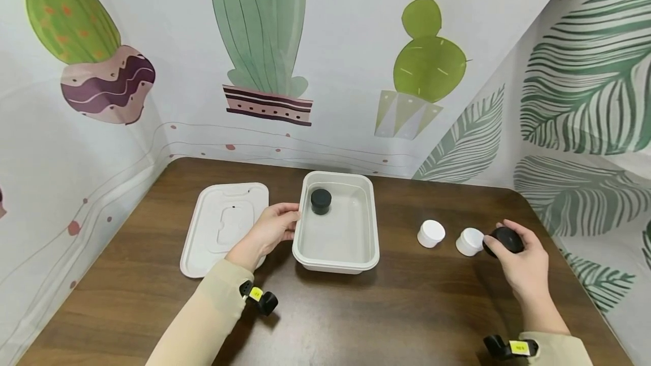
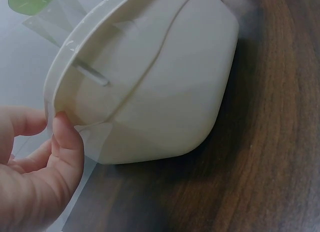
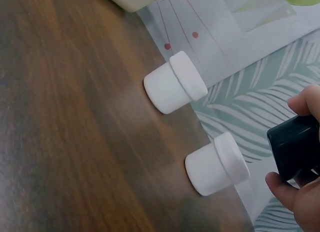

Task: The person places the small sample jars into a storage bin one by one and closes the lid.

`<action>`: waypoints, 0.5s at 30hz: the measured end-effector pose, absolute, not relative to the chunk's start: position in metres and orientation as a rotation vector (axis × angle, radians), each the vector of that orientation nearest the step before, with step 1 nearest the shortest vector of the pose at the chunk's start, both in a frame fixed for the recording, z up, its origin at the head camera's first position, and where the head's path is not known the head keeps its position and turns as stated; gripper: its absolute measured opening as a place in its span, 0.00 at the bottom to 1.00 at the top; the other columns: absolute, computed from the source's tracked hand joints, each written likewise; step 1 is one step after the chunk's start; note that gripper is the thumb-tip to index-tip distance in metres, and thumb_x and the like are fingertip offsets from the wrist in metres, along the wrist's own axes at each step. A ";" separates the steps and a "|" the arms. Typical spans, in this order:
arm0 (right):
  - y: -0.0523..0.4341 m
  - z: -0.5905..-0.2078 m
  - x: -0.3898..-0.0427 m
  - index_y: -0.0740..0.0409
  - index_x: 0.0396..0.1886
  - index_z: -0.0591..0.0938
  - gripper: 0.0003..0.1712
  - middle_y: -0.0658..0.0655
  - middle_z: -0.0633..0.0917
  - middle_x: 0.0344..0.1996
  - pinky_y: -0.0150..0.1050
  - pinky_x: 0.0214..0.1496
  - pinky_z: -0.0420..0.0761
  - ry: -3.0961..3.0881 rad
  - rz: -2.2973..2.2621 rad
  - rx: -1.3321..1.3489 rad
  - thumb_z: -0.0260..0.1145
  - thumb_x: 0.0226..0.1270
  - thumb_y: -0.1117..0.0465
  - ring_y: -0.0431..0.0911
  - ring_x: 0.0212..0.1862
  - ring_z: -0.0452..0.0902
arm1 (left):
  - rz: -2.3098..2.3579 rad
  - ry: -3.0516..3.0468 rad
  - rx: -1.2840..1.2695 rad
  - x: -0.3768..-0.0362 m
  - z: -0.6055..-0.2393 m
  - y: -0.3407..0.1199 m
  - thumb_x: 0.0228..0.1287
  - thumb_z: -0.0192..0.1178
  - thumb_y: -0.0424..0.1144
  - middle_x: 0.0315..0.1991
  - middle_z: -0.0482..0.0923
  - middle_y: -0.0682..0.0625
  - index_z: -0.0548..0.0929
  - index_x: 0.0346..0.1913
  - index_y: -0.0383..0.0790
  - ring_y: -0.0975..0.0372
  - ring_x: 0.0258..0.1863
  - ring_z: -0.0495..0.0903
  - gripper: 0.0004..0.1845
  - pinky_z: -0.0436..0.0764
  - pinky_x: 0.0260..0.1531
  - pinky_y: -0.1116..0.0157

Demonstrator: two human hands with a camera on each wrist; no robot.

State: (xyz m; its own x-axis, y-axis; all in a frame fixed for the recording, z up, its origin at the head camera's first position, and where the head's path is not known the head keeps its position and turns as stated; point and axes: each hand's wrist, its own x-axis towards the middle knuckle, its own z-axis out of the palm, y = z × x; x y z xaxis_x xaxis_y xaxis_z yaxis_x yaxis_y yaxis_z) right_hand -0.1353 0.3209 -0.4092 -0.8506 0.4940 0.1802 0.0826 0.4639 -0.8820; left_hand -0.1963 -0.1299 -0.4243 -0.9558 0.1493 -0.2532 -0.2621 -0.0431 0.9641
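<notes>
My left hand [image 1: 272, 227] pinches the left rim of a pale grey plastic bin [image 1: 351, 258] between thumb and fingers. The left wrist view shows those fingertips on the edge of the bin [image 2: 165, 92]. Inside the bin, near its back left, sits a small black jar [image 1: 321, 201]. At the right side of the table, my right hand [image 1: 529, 258] grips another black jar [image 1: 507, 240] by its sides. That jar [image 3: 295, 147] is raised beside the white jars in the right wrist view, partly hidden by the fingers.
Two lidded white jars stand upright right of the bin: one nearer it [image 1: 431, 234], the other [image 1: 470, 242] close to my right hand. A flat white lid [image 1: 203, 247] lies left of the bin. A patterned cloth [image 1: 346, 72] hangs behind the wooden table [image 1: 396, 315].
</notes>
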 end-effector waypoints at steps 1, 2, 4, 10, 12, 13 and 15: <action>0.320 -0.409 -0.136 0.50 0.56 0.77 0.27 0.26 0.77 0.34 0.13 0.37 0.71 -2.302 1.363 -0.476 0.70 0.54 0.67 0.23 0.41 0.71 | 2.080 1.952 -0.119 -0.196 -0.424 -0.130 0.65 0.52 0.31 0.39 0.79 0.42 0.68 0.59 0.24 0.63 0.29 0.80 0.21 0.80 0.27 0.70; 0.319 -0.409 -0.137 0.51 0.56 0.77 0.27 0.25 0.77 0.34 0.13 0.37 0.71 -2.303 1.362 -0.466 0.70 0.54 0.67 0.23 0.41 0.71 | 2.080 1.952 -0.118 -0.196 -0.424 -0.130 0.65 0.52 0.31 0.39 0.79 0.43 0.68 0.59 0.24 0.63 0.29 0.80 0.21 0.80 0.27 0.70; 0.318 -0.410 -0.138 0.52 0.57 0.77 0.28 0.25 0.76 0.34 0.13 0.37 0.71 -2.306 1.367 -0.457 0.70 0.54 0.67 0.22 0.41 0.71 | 2.083 1.951 -0.121 -0.196 -0.423 -0.130 0.65 0.52 0.31 0.38 0.79 0.43 0.68 0.59 0.24 0.63 0.29 0.80 0.21 0.80 0.27 0.70; 0.313 -0.411 -0.141 0.50 0.56 0.77 0.28 0.25 0.76 0.33 0.13 0.38 0.70 -2.302 1.366 -0.475 0.71 0.53 0.67 0.22 0.41 0.71 | 2.091 1.950 -0.132 -0.195 -0.422 -0.129 0.65 0.52 0.31 0.39 0.79 0.43 0.69 0.58 0.24 0.62 0.29 0.80 0.20 0.80 0.27 0.70; 0.311 -0.412 -0.142 0.50 0.55 0.77 0.28 0.25 0.76 0.33 0.13 0.38 0.71 -2.296 1.365 -0.465 0.71 0.53 0.68 0.22 0.41 0.72 | 2.093 1.946 -0.131 -0.195 -0.421 -0.128 0.66 0.51 0.31 0.40 0.79 0.42 0.69 0.58 0.24 0.62 0.29 0.80 0.20 0.80 0.27 0.69; 0.310 -0.412 -0.142 0.50 0.55 0.77 0.28 0.25 0.76 0.32 0.13 0.38 0.71 -2.297 1.361 -0.454 0.71 0.53 0.69 0.21 0.40 0.72 | 2.094 1.943 -0.133 -0.194 -0.421 -0.128 0.66 0.51 0.31 0.40 0.79 0.42 0.69 0.58 0.24 0.62 0.29 0.81 0.20 0.80 0.27 0.69; 0.307 -0.411 -0.142 0.52 0.55 0.77 0.28 0.25 0.77 0.32 0.13 0.38 0.71 -2.285 1.364 -0.431 0.71 0.52 0.69 0.22 0.40 0.73 | 2.096 1.941 -0.137 -0.194 -0.420 -0.128 0.66 0.51 0.31 0.41 0.79 0.42 0.69 0.58 0.24 0.62 0.30 0.81 0.20 0.80 0.28 0.69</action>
State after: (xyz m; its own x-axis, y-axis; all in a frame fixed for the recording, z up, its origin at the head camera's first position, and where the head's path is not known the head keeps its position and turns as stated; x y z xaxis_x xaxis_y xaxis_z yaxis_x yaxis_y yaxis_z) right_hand -0.1424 0.3073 -0.4114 -0.8536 0.4762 0.2115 0.0400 0.4646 -0.8846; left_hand -0.1944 -0.1279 -0.4203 -0.9561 0.1401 -0.2574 -0.2673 -0.0572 0.9619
